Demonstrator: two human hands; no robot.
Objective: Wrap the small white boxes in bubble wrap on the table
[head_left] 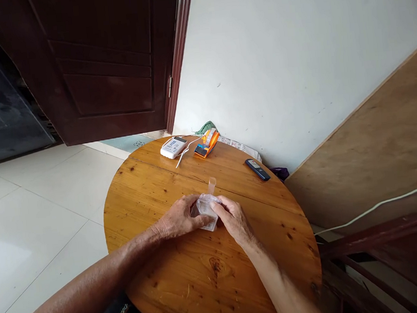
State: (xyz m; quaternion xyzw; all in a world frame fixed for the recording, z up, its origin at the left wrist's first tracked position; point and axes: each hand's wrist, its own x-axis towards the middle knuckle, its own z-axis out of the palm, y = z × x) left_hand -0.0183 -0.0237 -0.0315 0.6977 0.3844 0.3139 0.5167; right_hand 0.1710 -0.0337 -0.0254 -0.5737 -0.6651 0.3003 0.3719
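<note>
Over the middle of the round wooden table, both hands grip a small clear plastic box. My left hand is closed round its left side, the thumb lying across its lower front. My right hand pinches the upper right edge between thumb and fingers. A translucent strip sticks up just beyond the box; whether it is joined to the box I cannot tell. What the box contains, if anything, cannot be made out.
Toward the table's far edge are a white device with a cord and an orange tape dispenser. A dark handset lies at the far right. Behind stand a white wall and a dark red door.
</note>
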